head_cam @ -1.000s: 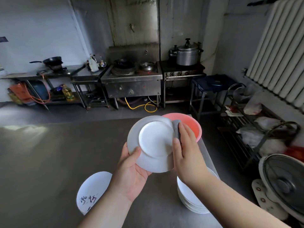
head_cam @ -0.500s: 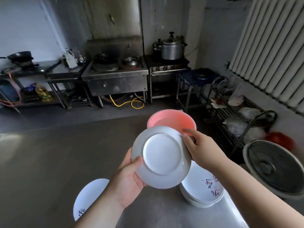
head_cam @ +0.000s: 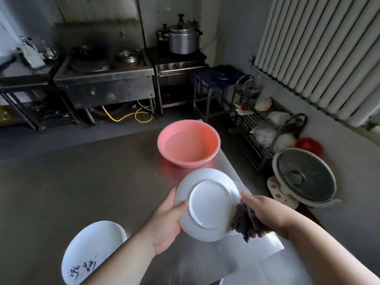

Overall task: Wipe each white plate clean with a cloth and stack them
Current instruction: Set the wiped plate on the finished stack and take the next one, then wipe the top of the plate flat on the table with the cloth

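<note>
The left hand (head_cam: 166,223) grips a white plate (head_cam: 207,204) by its left rim, thumb curled over the edge, and holds it above the steel table (head_cam: 82,171) with the underside and foot ring turned up toward the camera. The plate is round, so it has no long axis; its face tilts down and away. The right hand (head_cam: 265,212) holds a dark cloth (head_cam: 244,223) bunched against the plate's right rim, fingers curled round it. Both hands touch the plate, one on each side. A second plate (head_cam: 92,249), with blue writing, lies on the table near the left forearm. A pink basin (head_cam: 188,143) sits beyond. No stack is in view, so the set-down spot cannot be told.
</note>
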A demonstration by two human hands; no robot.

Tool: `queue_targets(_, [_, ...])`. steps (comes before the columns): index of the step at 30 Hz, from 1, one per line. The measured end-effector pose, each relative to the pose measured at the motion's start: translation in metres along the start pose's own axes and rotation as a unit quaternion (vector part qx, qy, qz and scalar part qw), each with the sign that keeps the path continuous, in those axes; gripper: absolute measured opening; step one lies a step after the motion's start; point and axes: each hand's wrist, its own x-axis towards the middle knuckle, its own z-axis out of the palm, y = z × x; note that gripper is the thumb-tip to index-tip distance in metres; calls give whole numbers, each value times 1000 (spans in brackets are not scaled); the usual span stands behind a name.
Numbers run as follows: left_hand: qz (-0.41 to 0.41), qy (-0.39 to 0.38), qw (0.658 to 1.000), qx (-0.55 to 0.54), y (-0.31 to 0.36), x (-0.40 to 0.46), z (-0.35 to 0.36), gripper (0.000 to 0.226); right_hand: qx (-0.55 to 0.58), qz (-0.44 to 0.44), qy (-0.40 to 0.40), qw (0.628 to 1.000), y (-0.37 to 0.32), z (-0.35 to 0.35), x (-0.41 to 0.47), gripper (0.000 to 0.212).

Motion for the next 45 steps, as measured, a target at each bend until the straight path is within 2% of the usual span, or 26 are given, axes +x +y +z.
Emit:
queue_targets(3, [23, 63, 998, 1, -2, 14, 27, 70, 53, -9, 26, 998, 9, -14, 4, 113])
queue_targets(6, [-25, 104, 994, -23, 2, 29, 51, 86, 86, -31, 64, 994, 18, -33, 7, 112])
queue_targets(7, [-48, 100, 993, -30, 1, 34, 54, 87, 91, -42, 77, 992, 22, -38, 9, 105])
queue_targets(9, [-89, 82, 992, -19, -7, 44, 59, 63, 90, -76, 109, 987, 35, -46, 11, 69])
queue_targets(11, [-121, 80, 987, 68, -19, 53, 61, 40, 75, -105, 139, 982, 48, -55, 13, 23])
queue_targets(12, [-133, 90, 977, 140, -25, 57, 63, 38, 67, -109, 138, 982, 53, -59, 15, 11])
queue_targets(14, [-143, 100, 947, 271, -35, 64, 65, 36, 33, -107, 121, 986, 60, -68, 19, 21])
queue_targets(17, [-140, 122, 908, 376, -47, 73, 66, 41, -66, -89, 99, 989, 68, -80, 32, 17])
queue_targets(20, [-136, 147, 882, 426, -58, 85, 67, 46, -127, -68, 76, 987, 72, -86, 48, 15])
queue_targets(24, [-131, 189, 854, 466, -65, 98, 70, 48, -240, -62, 85, 965, 72, -87, 70, 32])
queue_targets(29, [-156, 217, 767, 583, -74, 109, 64, 47, -311, -80, 126, 939, 75, -87, 90, 48])
queue_targets(32, [-160, 222, 732, 624, -77, 114, 63, 53, -349, -85, 141, 922, 76, -90, 101, 49])
queue_targets(39, [-160, 230, 685, 673, -88, 121, 58, 59, -419, -88, 145, 892, 78, -91, 113, 22])
queue_targets(42, [-158, 229, 669, 690, -92, 123, 54, 61, -433, -90, 153, 884, 76, -88, 114, 20])
queue_targets(45, [-152, 225, 668, 693, -95, 124, 49, 62, -453, -92, 162, 872, 75, -87, 111, 25])
